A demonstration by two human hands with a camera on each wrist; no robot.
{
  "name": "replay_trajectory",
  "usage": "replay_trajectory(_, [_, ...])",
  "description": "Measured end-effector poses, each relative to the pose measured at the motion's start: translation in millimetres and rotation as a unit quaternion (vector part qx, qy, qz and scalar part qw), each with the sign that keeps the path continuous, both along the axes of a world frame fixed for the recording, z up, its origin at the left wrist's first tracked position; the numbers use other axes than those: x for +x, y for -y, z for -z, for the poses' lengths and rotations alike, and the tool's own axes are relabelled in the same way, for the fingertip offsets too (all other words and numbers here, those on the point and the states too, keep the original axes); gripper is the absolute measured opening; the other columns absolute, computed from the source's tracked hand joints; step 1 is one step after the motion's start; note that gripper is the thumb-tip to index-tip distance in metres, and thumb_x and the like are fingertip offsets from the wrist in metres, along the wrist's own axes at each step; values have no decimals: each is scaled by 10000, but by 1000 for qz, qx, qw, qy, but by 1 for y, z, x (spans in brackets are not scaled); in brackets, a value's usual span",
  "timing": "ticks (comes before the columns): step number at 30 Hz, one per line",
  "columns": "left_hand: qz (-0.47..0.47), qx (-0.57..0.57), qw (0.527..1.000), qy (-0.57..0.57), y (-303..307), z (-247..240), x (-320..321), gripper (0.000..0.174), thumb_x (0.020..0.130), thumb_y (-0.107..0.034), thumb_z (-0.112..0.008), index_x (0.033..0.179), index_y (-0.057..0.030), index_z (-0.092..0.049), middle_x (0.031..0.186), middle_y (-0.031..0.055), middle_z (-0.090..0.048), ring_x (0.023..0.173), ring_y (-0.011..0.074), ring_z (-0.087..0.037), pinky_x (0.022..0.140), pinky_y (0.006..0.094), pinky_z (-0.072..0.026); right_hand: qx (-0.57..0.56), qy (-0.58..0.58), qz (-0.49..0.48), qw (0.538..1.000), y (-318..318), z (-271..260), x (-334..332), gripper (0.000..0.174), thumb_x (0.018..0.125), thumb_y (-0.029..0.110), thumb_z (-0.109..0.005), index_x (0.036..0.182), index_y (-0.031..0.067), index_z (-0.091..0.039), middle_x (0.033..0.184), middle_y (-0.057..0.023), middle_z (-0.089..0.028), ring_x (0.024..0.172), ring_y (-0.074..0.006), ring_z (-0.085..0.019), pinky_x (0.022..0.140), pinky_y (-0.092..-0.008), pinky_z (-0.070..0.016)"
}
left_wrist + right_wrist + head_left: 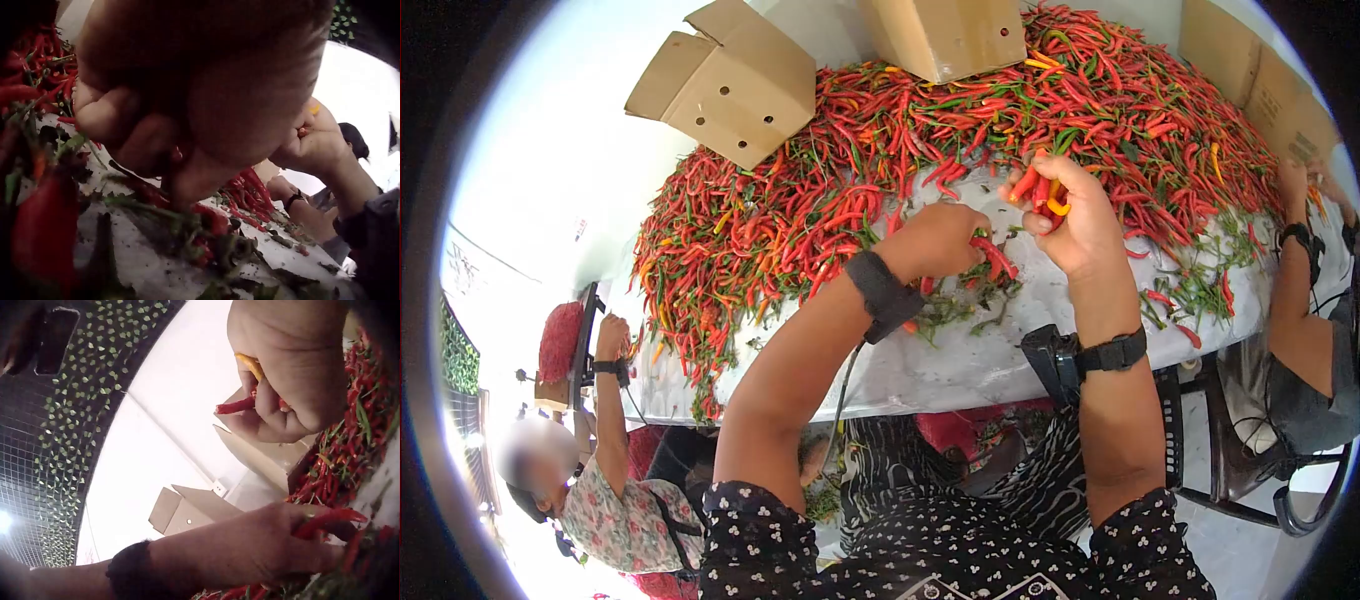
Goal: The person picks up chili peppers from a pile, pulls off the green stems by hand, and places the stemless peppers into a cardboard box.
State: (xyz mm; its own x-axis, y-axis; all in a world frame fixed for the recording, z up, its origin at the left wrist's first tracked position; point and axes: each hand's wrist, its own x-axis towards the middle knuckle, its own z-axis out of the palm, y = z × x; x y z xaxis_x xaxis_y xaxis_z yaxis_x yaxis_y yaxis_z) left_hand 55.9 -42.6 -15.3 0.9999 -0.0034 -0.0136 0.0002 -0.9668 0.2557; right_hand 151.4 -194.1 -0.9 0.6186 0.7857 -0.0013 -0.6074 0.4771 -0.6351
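My left hand (945, 240) reaches low over the table and pinches a red chili pepper (997, 257). In the right wrist view that chili (334, 519) sticks out past the fingers. Beneath this hand lie green stems and scraps (960, 308). Raised just to the right, my right hand (1080, 215) grips several chili peppers in its curled fingers. Red ones (1025, 185) and a yellow one (1057, 207) show there; the palm and fingers hide the rest. From the right wrist view, a red chili (234, 406) and the yellow chili (250, 365) poke out of the fist.
A broad heap of chilies (850, 130) covers the table's far side. Cardboard boxes (740, 90) stand on or behind it. More stems (1200, 285) lie at right on the white cover (820, 385). Other people work at left (630, 510) and right (1300, 350).
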Motion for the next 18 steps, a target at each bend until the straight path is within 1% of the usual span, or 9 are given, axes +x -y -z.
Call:
replay_trajectory(2, [-9, 23, 999, -37, 0, -1, -6, 247, 717, -216, -646, 916, -71, -634, 854, 189, -612, 820, 356, -584, 729, 425, -452, -3, 8, -3, 1000, 1, -1, -2, 105, 799, 161, -563, 836, 71, -524, 746, -84, -603, 626, -169, -599, 382, -194, -298])
replay_trajectory(5, [6, 0, 1000, 9, -9, 0, -17, 225, 748, -199, -629, 908, -40, -624, 805, 168, -620, 760, 312, -606, 696, 401, -460, -7, 29, -12, 999, 2, -2, -5, 105, 778, 134, -593, 837, 72, -530, 744, -68, -599, 642, -170, -607, 381, -191, -298])
replay_trajectory(7, [-54, -174, 982, 43, -13, -7, -26, 184, 795, -187, -604, 866, -17, -613, 705, 83, -608, 631, 169, -576, 588, 313, -448, -44, 34, -23, 998, 1, 0, -6, 99, 779, 96, -601, 848, 90, -530, 725, -64, -577, 646, -153, -589, 371, -188, -324])
replay_trajectory(8, [-55, -174, 982, 45, -15, -10, -31, 184, 795, -187, -604, 866, -17, -613, 705, 83, -608, 631, 169, -576, 588, 313, -448, -43, 36, -25, 998, 0, 0, -7, 99, 779, 96, -601, 848, 90, -530, 725, -64, -577, 646, -153, -589, 371, -188, -324])
replay_trajectory(10, [-179, -410, 894, 19, -7, -29, -45, 171, 837, -185, -573, 891, -25, -603, 654, -21, -534, 570, 34, -466, 501, 205, -370, -84, 102, -26, 991, -1, -3, -12, 122, 719, 59, -641, 787, 81, -542, 660, -31, -572, 554, -140, -579, 397, -201, -328])
replay_trajectory(11, [-181, -411, 893, 22, -9, -29, -49, 171, 837, -185, -573, 891, -25, -603, 654, -21, -534, 570, 34, -466, 501, 205, -370, -84, 105, -28, 991, -2, -4, -15, 122, 719, 59, -641, 787, 81, -542, 660, -31, -572, 554, -140, -579, 397, -201, -328])
replay_trajectory(13, [-184, -545, 818, 28, -11, -30, -56, 168, 854, -195, -555, 934, -51, -588, 653, -66, -482, 537, -3, -406, 463, 162, -299, -134, 237, -6, 962, -5, -4, -23, 135, 746, 108, -642, 839, 78, -549, 657, -14, -548, 541, -106, -556, 376, -184, -286])
replay_trajectory(15, [-186, -539, 821, 20, -5, -38, -65, 167, 857, -191, -551, 943, -52, -584, 644, -73, -476, 531, -2, -405, 459, 164, -296, -159, 247, -21, 956, -7, -6, -31, 149, 736, 114, -651, 846, 48, -575, 659, -4, -549, 541, -90, -547, 401, -185, -297])
replay_trajectory(18, [-183, -525, 831, 17, 0, -39, -69, 158, 855, -190, -553, 934, -57, -584, 622, -82, -464, 510, 1, -395, 446, 172, -287, -171, 333, -30, 927, -13, -4, -41, 182, 756, 71, -627, 916, -11, -598, 661, 15, -532, 537, -64, -506, 478, -205, -372])
